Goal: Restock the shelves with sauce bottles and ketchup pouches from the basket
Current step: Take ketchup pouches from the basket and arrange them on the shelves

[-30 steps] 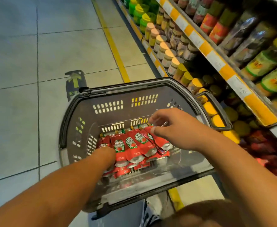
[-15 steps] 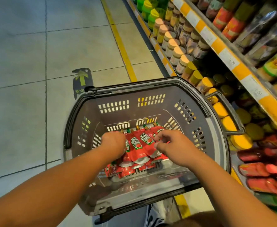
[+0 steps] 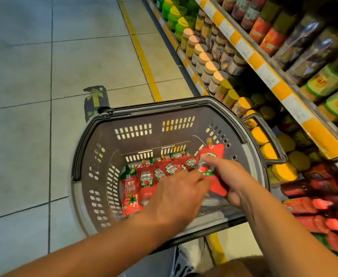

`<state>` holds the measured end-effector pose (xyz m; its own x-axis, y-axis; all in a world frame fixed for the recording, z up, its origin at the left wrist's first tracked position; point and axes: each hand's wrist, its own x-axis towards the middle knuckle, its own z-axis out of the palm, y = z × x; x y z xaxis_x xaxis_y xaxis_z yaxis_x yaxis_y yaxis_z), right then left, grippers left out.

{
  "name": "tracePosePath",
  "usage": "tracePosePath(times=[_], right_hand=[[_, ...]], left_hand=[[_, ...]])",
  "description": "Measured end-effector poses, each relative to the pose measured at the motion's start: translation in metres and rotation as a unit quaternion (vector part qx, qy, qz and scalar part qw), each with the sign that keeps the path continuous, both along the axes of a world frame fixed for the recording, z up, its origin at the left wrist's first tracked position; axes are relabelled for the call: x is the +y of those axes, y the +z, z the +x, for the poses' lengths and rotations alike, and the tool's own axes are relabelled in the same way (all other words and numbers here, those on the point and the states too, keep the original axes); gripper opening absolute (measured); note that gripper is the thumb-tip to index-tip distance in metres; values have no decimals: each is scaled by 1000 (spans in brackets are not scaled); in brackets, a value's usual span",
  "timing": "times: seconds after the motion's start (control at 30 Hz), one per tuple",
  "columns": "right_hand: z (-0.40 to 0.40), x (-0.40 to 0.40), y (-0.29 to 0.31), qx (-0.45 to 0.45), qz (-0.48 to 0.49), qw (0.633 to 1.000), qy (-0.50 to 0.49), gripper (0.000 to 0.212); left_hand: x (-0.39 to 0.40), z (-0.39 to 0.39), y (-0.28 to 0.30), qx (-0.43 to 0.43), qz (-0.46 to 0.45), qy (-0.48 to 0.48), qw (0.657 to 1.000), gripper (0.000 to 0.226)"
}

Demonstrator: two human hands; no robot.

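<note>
A red ketchup pouch (image 3: 211, 166) is lifted partly clear of the rest, held in the right hand (image 3: 230, 182) at the right side of a grey plastic basket (image 3: 84, 156). The thumb lies across the pouch's label and the fingers curl behind it, so the grip is a firm pinch. The pouch's long axis runs from its spout — up and away from the person, tipped a little rightward — down to its base near the palm.

The left hand (image 3: 176, 196) reaches in from the lower left, back of the hand up, fingers extended toward the remaining pouches (image 3: 158, 173). Its fingertips lie at the row, close beside the held pouch; whether they pinch anything is hidden by the hand itself, so its state cannot be told. Those pouches lie fanned side by side on the basket floor, spouts pointing to the far wall.

To the right of the basket, just beside its side handle (image 3: 270, 136), stand the shelves (image 3: 264, 70) with yellow price strips. The lowest tier near the person shows red packs (image 3: 312, 204), blurred. The held pouch is thus already on the shelf side, and the right hand is the nearer one — the likely move is a short carry rightward.
</note>
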<state>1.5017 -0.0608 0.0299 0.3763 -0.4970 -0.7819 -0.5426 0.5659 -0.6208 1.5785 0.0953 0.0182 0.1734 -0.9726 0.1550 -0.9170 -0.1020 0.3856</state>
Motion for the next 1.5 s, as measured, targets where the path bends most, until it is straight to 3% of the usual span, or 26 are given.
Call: tracePosePath(times=[0.1,0.17,0.23,0.3,0.43,0.47,0.57,0.67,0.73,0.83,0.9,1.17,1.3,1.5], right_hand=[[-11,-6,-5,14,-58,998,-19,28],[-15,-10,-7,2,-58,998,-38,27],[-16,-14,-6,-18,-60,997,-48,28],[-16,-16,-3,-45,-58,996,-48,27],[-19,-18,4,-85,-44,994,-45,27],[-20,-19,4,-90,-42,994,-42,28],[-24,-25,2,-96,-35,994,-35,28],[-32,-32,-3,-94,-37,994,-35,32],[-37,-36,-5,-91,-39,994,-37,32],[-45,-42,-6,-86,-46,995,-39,29],[-50,-44,-6,-83,-53,994,-44,27],[-60,-43,5,-105,-65,991,-56,26],[-65,-39,17,-138,-76,985,-70,29],[-83,-25,50,-189,-98,974,-81,32]], left_hand=[[3,-6,-5,127,-35,18,991,31],[-4,15,-8,252,-27,128,959,25],[-19,53,-34,355,40,272,894,19],[-26,90,-74,382,130,382,831,16],[-6,122,-170,505,195,516,664,24],[4,125,-204,520,216,521,642,27],[16,119,-264,492,295,519,634,45],[4,95,-219,425,290,534,670,41],[0,89,-212,427,295,538,664,39],[1,87,-212,476,289,545,627,49],[2,88,-212,497,290,547,608,45],[8,106,-180,485,264,542,634,29],[21,120,-160,536,231,515,628,45],[19,81,-64,626,94,398,664,9]])
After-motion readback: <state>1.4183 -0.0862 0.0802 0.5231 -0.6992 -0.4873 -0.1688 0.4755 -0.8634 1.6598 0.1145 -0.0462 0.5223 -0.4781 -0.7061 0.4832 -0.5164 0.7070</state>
